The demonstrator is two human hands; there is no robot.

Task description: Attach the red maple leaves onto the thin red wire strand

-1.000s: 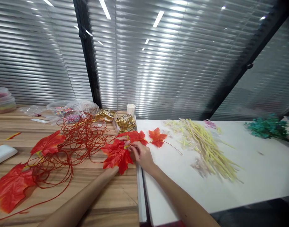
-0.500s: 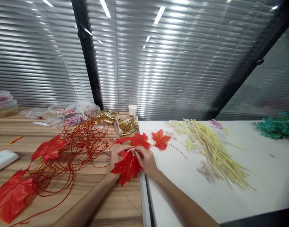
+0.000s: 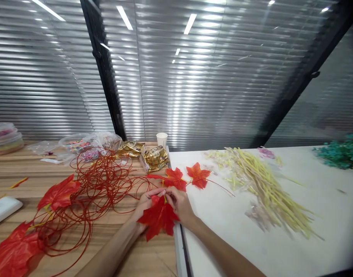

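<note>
A red maple leaf [image 3: 159, 218] hangs by its yellow stem from the fingertips of both hands, above the seam between the two table surfaces. My left hand [image 3: 145, 204] is closed at the stem, partly behind the leaf. My right hand [image 3: 178, 202] pinches the stem from the other side. Just beyond the hands lie two smaller red-orange leaves [image 3: 175, 179] [image 3: 198, 175], linked by a thin red cord. A large tangle of red cord [image 3: 104, 181] spreads on the wooden table to the left, with bigger red leaves [image 3: 59, 193] [image 3: 16, 250] beside it.
Gold packets [image 3: 155, 158] and a paper cup [image 3: 162, 139] stand behind the hands. Yellow stems [image 3: 268, 184] lie on the white table [image 3: 222, 231], teal flowers [image 3: 340, 152] at far right. Plastic tubs [image 3: 5, 138] and a white device [image 3: 5, 209] are at left.
The view has tilted slightly, so the tabletop items sit lower. Both hands remain together at the stem, and the held leaf has turned a little and faces the camera more fully.
</note>
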